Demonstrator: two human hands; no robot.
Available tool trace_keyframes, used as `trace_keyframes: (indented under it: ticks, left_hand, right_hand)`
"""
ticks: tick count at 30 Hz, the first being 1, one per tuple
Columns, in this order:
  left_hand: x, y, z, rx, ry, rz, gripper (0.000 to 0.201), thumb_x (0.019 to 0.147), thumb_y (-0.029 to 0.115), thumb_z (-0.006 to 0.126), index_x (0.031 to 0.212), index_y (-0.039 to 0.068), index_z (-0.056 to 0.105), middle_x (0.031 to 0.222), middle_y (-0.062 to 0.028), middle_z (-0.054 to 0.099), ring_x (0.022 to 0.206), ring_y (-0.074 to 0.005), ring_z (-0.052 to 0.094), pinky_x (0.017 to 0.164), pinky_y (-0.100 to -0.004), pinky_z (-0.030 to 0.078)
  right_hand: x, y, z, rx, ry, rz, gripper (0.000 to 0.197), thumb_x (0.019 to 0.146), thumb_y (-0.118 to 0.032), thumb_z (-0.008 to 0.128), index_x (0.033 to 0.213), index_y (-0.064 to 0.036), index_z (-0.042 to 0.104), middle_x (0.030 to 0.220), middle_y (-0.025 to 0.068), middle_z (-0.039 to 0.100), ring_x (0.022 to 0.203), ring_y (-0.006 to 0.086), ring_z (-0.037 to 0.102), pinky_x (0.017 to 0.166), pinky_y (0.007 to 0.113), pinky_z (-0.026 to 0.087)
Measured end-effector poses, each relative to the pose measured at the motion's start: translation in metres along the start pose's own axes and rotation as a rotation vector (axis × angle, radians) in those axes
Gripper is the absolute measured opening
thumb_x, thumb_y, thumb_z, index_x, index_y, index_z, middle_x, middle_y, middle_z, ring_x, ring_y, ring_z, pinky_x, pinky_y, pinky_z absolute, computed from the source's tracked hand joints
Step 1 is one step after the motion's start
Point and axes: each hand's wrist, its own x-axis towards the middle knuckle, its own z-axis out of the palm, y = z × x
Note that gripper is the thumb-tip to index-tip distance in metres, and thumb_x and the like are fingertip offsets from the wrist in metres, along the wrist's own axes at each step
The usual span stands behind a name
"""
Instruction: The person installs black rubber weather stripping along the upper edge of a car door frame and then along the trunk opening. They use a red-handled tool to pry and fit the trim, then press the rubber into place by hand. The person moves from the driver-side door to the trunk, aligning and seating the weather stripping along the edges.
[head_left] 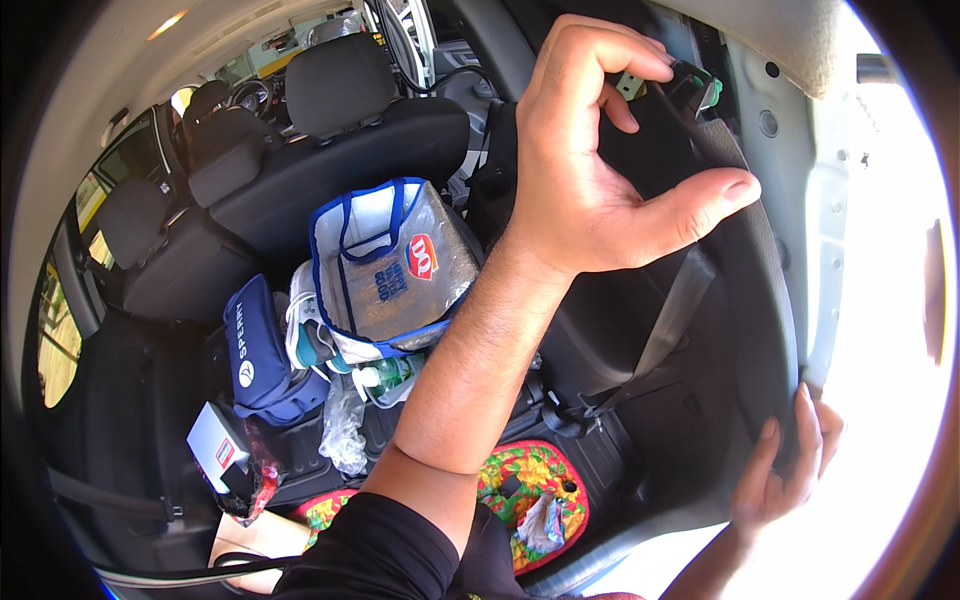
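A dark plastic trim panel [690, 400] lines the right side of the car's cargo area, and a gap shows between its upper edge and the pale metal body. My left hand [590, 150] is raised to its top, fingers curled to the upper corner and thumb spread to the outer edge. Close to those fingertips is a small green clip [712, 95]. Lower down, my right hand [795, 460] grips the panel's outer edge, thumb inside and fingers outside. Its fingers are partly washed out by glare. A seat belt strap [680, 310] runs down the panel.
In the cargo area are a clear bag with blue trim [390, 285], a blue case [265, 350], a green bottle [390, 375], a white box [215, 445] and a colourful floral mat [565, 480]. Seat backs [340, 150] stand beyond. The metal door frame [825, 230] borders the right.
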Motion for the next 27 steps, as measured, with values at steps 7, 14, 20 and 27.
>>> trace_keyframes:
  ticks: [7, 14, 20, 27]
  left_hand:
    - [-0.005, -0.001, -0.008, -0.241, 0.012, -0.100, 0.039, 0.095, 0.029, 0.074, 0.114, -0.001, 0.058, 0.117, -0.0161, 0.062, 0.121, -0.0280, 0.062, 0.107, -0.0411, 0.048]
    - [-0.004, -0.007, 0.001, -0.181, 0.070, -0.040, 0.033, 0.087, 0.021, 0.078, 0.109, 0.002, 0.062, 0.112, -0.0149, 0.066, 0.095, -0.0178, 0.065, 0.071, -0.0274, 0.048]
    - [-0.002, -0.001, 0.003, -0.201, 0.053, -0.054, 0.031, 0.091, 0.020, 0.075, 0.110, 0.001, 0.061, 0.116, -0.0154, 0.063, 0.109, -0.0214, 0.066, 0.076, -0.0284, 0.049]
    - [0.003, 0.007, 0.007, -0.185, 0.047, -0.105, 0.032, 0.093, 0.022, 0.075, 0.112, 0.001, 0.060, 0.117, -0.0151, 0.062, 0.113, -0.0226, 0.066, 0.078, -0.0288, 0.050]
  right_hand:
    - [0.001, 0.003, -0.001, 0.193, -0.023, 0.016, 0.047, 0.085, 0.015, 0.068, 0.129, 0.0007, 0.072, 0.096, 0.0107, 0.063, 0.090, 0.0248, 0.055, 0.080, 0.036, 0.044]
    - [0.001, 0.004, -0.002, 0.213, 0.001, 0.039, 0.050, 0.082, 0.017, 0.069, 0.127, -0.0028, 0.075, 0.093, 0.0079, 0.062, 0.086, 0.0214, 0.053, 0.080, 0.034, 0.042]
    - [0.003, 0.006, -0.001, 0.261, 0.034, 0.046, 0.046, 0.081, 0.018, 0.069, 0.121, -0.0038, 0.076, 0.093, 0.0067, 0.063, 0.086, 0.0213, 0.054, 0.078, 0.035, 0.040]
    - [0.006, 0.008, -0.004, 0.262, 0.053, 0.019, 0.042, 0.082, 0.015, 0.071, 0.120, -0.0028, 0.076, 0.088, 0.0057, 0.060, 0.084, 0.0210, 0.053, 0.077, 0.035, 0.040]
